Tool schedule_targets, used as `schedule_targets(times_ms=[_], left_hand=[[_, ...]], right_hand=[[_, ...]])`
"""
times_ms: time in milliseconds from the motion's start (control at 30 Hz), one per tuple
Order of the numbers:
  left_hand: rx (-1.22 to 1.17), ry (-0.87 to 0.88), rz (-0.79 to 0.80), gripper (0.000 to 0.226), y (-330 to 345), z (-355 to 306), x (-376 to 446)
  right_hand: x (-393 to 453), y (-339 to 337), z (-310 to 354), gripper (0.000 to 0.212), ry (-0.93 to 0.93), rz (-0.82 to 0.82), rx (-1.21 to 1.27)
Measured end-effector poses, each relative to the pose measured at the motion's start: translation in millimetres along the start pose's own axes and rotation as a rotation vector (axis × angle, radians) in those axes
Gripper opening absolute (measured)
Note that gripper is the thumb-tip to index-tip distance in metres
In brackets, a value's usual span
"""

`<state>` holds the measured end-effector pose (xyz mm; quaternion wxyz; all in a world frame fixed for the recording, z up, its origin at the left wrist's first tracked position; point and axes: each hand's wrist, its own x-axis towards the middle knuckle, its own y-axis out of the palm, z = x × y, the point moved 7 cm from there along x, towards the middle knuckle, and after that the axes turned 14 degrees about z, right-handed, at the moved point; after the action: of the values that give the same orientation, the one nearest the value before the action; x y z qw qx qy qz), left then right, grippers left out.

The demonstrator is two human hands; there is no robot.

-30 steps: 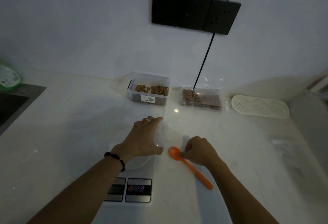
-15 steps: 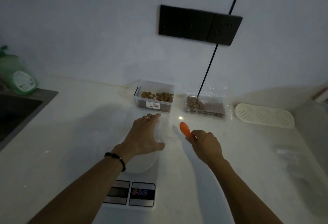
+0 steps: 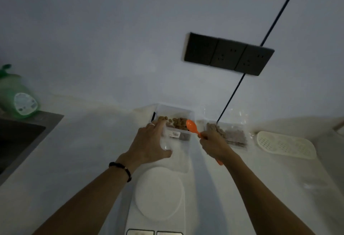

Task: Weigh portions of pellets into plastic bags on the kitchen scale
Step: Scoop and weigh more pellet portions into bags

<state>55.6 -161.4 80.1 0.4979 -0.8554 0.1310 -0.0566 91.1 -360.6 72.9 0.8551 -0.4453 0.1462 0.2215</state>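
Orange plastic shows up best in this dim room: it is the spoon (image 3: 192,127), and the right hand (image 3: 214,145) grips its handle with curled fingers. The spoon's bowl hangs over the near edge of the tub (image 3: 175,121) and looks empty. The tub is clear and open, and brown pellets (image 3: 177,122) lie inside it.

The left hand (image 3: 149,142) lies flat, fingers straight and close together. Its tips touch the left side of the tub. Its thumb rests on a thin clear bag (image 3: 179,157) that lies on the counter (image 3: 83,151) between the tub and the scale (image 3: 158,195).

The round white plate of the scale is bare. The bag is not on it, just beyond it, and I see no pellets in the bag. The scale's screen is cut off at the bottom, so no number can be read.

To the right of the tub lies another clear pack (image 3: 230,135) with brown pellets in it. It may be a finished portion, but I cannot tell.

I think this portion has hardly begun. Scooping, filling the bag and weighing it are all left to do.
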Motion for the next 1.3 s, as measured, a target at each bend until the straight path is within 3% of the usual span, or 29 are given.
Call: schedule_targets(times_ms=[133,267,400,600,733,867,1033,1300], left_hand=[[0.023,0.017,0.005,0.087,-8,23,18],[0.052,0.013,0.009,0.080,-14,42,34],[0.069,0.020,0.054,0.086,-15,59,49],[0.025,0.049,0.071,0.073,-15,72,68],[-0.005,0.050,0.094,0.068,-10,80,79],[0.002,0.055,0.146,0.088,-3,86,83],[0.003,0.037,0.164,0.092,-2,91,86],[0.053,0.013,0.118,0.098,-8,92,88]], right_hand=[[20,-1,21,0.024,-0.036,0.045,0.000],[44,-7,39,0.025,0.051,0.026,-0.410],[72,-13,41,0.022,0.113,0.006,-0.539],[81,-24,44,0.019,0.213,-0.166,-0.732],[97,-17,35,0.015,0.206,-0.128,-0.575],[107,-7,32,0.019,0.114,-0.012,-0.161],[109,2,30,0.012,0.107,0.039,0.113],[105,0,10,0.015,0.077,-0.042,0.529]])
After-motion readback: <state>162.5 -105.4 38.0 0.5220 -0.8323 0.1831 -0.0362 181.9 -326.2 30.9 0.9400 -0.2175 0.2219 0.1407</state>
